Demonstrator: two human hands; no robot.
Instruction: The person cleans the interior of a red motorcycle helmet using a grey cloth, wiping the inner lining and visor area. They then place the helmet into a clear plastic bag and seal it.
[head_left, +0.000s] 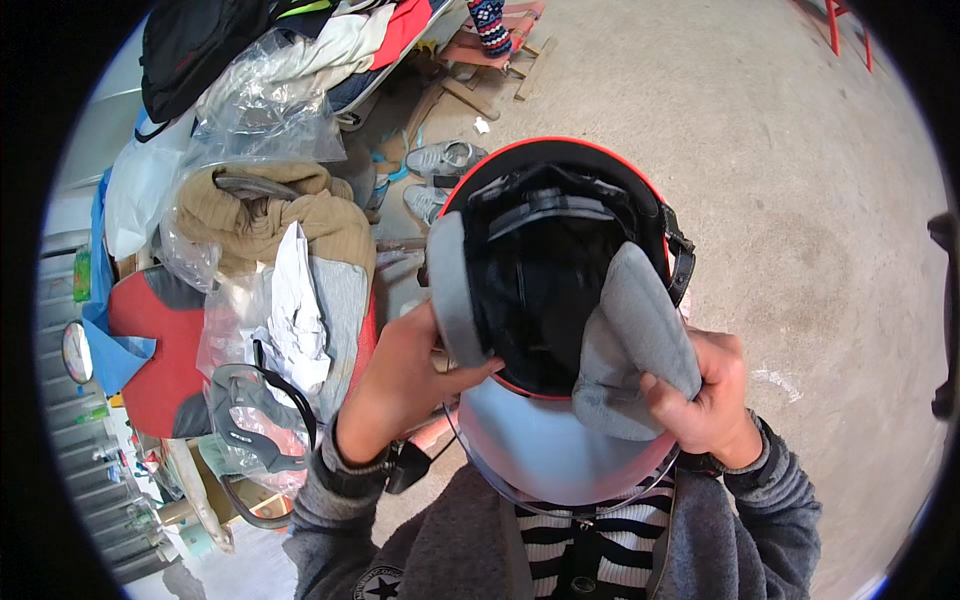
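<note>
An upturned helmet (540, 277) with a black lining and a red rim is held in front of my chest. Its clear visor (555, 457) points toward my striped top. My left hand (405, 379) grips the lower left of the helmet, thumb against the end of a grey side pad (455, 300). On the other side my right hand (709, 401) pinches a folded grey pad (637, 337), which leans in over the helmet's opening. A black strap with a buckle (681, 255) sits outside the right rim. The fingers behind the pads are hidden.
To the left, a brown cloth (345, 217), crumpled white paper (296, 322) and clear plastic bags lie heaped by a red and grey cushion (161, 345). Grey sneakers (446, 159) stand on the concrete floor (787, 247). Beyond them, a patterned-clothed limb (491, 26) rests on a pink stool (525, 22).
</note>
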